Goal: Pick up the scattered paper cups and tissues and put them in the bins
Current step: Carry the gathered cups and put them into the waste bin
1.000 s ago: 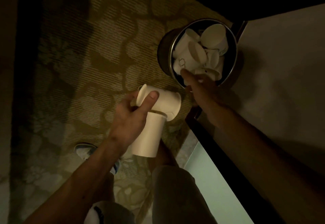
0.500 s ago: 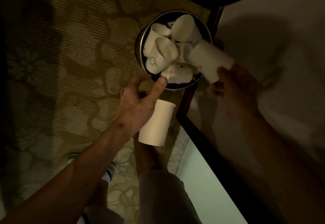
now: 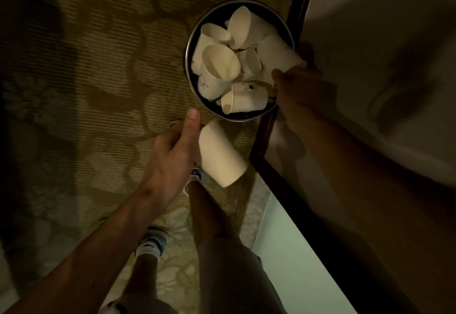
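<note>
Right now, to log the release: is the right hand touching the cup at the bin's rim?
Touching. Head view: the right hand grips the cup's near end.

Cream paper cups (image 3: 219, 67), a dark silver-rimmed bin (image 3: 187, 62), and an olive, floral-patterned carpet (image 3: 98, 67).

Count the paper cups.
7: five cups piled in the bin, one cup in the right hand at its rim, one cup in the left hand. More may be hidden beneath.

Right hand (image 3: 299, 86) lowers its cup (image 3: 278, 52) onto the bin's (image 3: 188, 49) pile (fingers still gripping), left hand (image 3: 170, 158) tilts second cup (image 3: 222, 156) sideways, thumb straightened.
</note>
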Tool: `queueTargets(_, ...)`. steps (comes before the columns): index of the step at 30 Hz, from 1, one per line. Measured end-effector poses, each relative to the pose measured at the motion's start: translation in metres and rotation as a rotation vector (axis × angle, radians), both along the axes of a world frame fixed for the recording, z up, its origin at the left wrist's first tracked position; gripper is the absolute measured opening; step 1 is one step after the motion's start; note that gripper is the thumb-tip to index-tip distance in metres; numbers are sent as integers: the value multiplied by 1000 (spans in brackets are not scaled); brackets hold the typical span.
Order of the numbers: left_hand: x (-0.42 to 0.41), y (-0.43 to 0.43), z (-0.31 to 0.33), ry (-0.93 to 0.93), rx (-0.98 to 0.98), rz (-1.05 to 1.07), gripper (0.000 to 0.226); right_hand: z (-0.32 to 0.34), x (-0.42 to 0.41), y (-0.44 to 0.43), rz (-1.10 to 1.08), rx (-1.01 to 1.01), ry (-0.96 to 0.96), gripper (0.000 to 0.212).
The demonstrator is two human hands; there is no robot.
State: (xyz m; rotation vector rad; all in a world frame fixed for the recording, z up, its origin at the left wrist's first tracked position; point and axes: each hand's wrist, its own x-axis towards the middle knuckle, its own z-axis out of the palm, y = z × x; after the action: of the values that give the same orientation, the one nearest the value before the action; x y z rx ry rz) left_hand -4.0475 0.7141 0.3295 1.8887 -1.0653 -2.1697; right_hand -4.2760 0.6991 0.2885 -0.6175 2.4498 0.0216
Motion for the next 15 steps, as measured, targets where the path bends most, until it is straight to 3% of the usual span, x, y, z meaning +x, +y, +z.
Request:
queueTargets(3, 1, -4, 2, 21, 29, 48, 46, -3, 2, 2, -23, -17, -62, 42)
queueTargets(8, 0, -10, 10, 40, 6, 98, 50, 14, 9, 20, -185, -115, -67, 52)
queueTargets(11, -12, -22, 13, 63, -46, 114, 31, 33, 27, 30, -399, -286, -344, 31)
queueTargets(15, -40, -48, 5, 91, -199, 58, 14, 55, 45, 34, -432, -393, -676, 13)
